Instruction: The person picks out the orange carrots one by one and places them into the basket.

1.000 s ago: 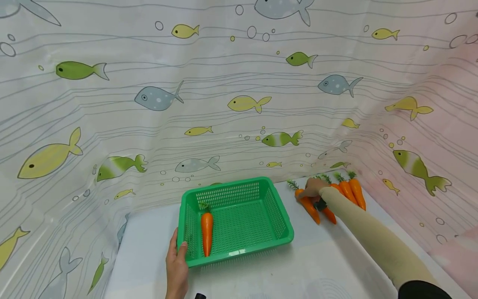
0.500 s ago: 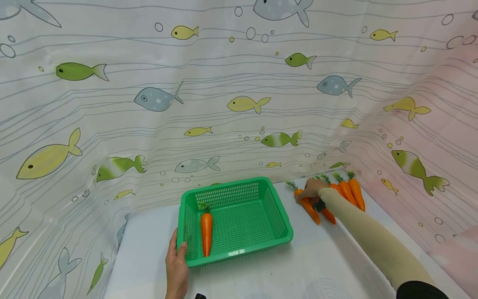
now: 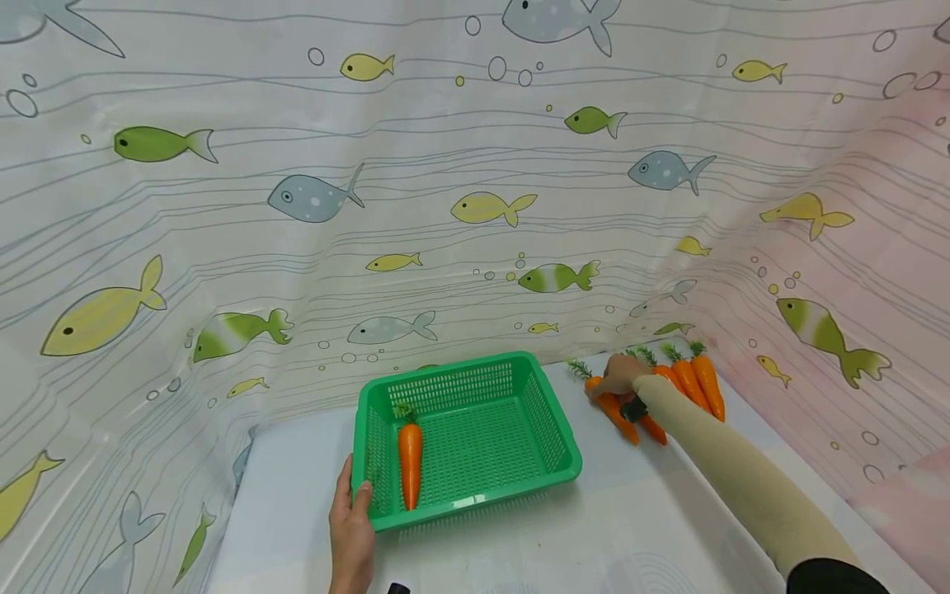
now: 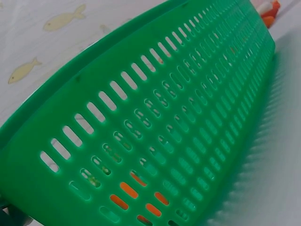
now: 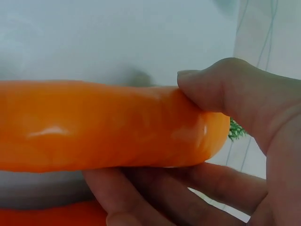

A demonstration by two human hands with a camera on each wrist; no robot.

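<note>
A green plastic basket (image 3: 475, 500) stands on the white table, one carrot (image 3: 411, 466) lying inside near its left wall. My left hand (image 3: 352, 528) grips the basket's left rim, thumb over the inner side. In the left wrist view the basket's slotted wall (image 4: 141, 108) fills the picture, orange showing through the slots. My right hand (image 3: 622, 375) pinches a carrot (image 3: 616, 417) near its leafy end. The right wrist view shows the thumb on one side of this carrot (image 5: 103, 127) and the fingers on the other. Another carrot (image 3: 653, 429) lies right beside it.
Several more carrots (image 3: 708, 384) with green tops lie in a row at the back right, partly behind the right forearm. A fish-print curtain (image 3: 475, 247) rises behind and at both sides of the table (image 3: 475, 561).
Both hands stay almost still. The carrot in my right hand has shifted very slightly; the basket has not visibly moved on the table.
</note>
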